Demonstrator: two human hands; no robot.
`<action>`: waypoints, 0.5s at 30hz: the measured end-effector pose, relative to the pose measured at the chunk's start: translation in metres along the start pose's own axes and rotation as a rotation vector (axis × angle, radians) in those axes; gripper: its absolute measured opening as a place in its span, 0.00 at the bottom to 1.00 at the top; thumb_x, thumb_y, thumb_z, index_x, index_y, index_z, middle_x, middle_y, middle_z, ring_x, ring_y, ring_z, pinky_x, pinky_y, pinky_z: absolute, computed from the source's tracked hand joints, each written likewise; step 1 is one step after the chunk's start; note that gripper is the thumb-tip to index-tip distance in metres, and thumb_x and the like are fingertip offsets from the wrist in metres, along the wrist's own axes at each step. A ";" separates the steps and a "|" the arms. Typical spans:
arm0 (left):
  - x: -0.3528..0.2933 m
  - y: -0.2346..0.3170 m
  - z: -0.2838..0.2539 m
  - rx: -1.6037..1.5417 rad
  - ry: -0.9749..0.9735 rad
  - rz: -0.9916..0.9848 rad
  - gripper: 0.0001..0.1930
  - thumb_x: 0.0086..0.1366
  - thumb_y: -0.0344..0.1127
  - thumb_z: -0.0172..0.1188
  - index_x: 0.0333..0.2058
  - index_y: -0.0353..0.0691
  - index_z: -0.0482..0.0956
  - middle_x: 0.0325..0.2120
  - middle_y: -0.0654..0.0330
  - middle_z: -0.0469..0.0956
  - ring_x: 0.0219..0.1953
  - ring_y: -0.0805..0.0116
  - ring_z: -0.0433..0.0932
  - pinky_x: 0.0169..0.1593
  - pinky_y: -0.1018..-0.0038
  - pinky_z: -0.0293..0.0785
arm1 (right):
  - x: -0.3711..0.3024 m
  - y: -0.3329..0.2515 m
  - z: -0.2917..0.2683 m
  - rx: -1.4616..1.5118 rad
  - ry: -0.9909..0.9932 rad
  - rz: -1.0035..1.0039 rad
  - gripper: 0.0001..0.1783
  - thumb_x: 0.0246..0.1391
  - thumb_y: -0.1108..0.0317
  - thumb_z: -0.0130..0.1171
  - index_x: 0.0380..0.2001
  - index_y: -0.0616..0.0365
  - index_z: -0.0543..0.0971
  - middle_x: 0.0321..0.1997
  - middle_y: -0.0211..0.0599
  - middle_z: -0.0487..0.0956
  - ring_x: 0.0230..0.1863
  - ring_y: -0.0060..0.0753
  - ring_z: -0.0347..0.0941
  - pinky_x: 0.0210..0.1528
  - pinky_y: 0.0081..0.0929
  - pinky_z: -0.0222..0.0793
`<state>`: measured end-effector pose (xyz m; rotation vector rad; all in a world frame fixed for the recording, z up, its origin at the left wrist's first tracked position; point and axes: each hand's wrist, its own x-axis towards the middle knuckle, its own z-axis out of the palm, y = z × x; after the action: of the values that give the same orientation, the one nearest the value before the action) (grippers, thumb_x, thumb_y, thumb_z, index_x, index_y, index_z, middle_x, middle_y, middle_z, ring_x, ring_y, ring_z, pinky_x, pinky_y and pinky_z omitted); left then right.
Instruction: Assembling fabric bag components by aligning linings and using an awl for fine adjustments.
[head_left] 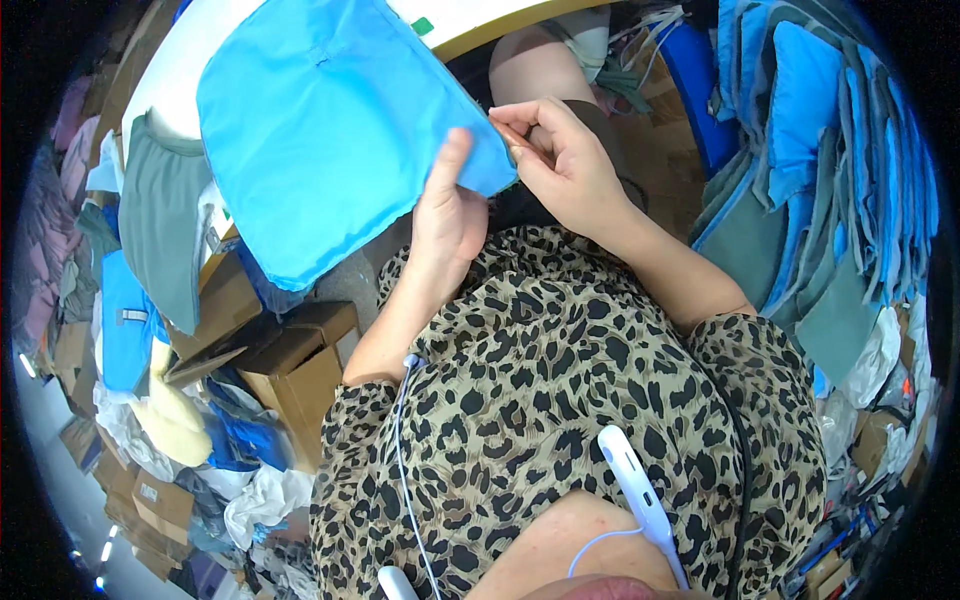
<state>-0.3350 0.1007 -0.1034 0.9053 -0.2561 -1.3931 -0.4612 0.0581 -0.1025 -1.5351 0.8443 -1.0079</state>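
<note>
Nearest the lens, pale neck-worn device over leopard-print top. Beyond, blue fabric piece, partly on yellow-edged white table, partly overhanging toward the body. Left hand at near edge, thumb raised, fingers hidden, grip impossible to tell. Right hand apart, pinched at right edge, seemingly around slim orange-brown thing. Possible slide off table from loosened support. Around: layered blue-and-grey pieces right, cardboard box left.
</note>
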 end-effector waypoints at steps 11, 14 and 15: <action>0.007 0.005 0.010 -0.070 0.042 -0.113 0.17 0.61 0.41 0.54 0.45 0.39 0.68 0.38 0.60 0.73 0.42 0.67 0.72 0.51 0.66 0.66 | 0.000 -0.002 -0.001 0.018 0.000 0.007 0.15 0.47 0.79 0.51 0.41 0.63 0.73 0.32 0.35 0.69 0.28 0.21 0.69 0.30 0.18 0.66; 0.007 0.000 0.008 -0.014 0.068 -0.045 0.17 0.61 0.42 0.55 0.44 0.39 0.68 0.38 0.60 0.74 0.43 0.67 0.72 0.51 0.66 0.66 | 0.001 -0.005 0.001 -0.039 -0.030 -0.011 0.14 0.48 0.79 0.50 0.42 0.63 0.72 0.33 0.36 0.69 0.30 0.22 0.70 0.31 0.18 0.67; 0.008 -0.001 0.008 -0.030 0.064 -0.036 0.16 0.61 0.42 0.54 0.43 0.39 0.69 0.37 0.60 0.74 0.42 0.68 0.73 0.50 0.67 0.67 | 0.001 -0.005 0.003 -0.007 -0.021 -0.006 0.15 0.48 0.79 0.50 0.42 0.64 0.72 0.34 0.37 0.69 0.31 0.23 0.70 0.32 0.18 0.67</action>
<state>-0.3394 0.0904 -0.1013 0.9319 -0.1709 -1.3954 -0.4582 0.0588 -0.0979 -1.5524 0.8303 -0.9927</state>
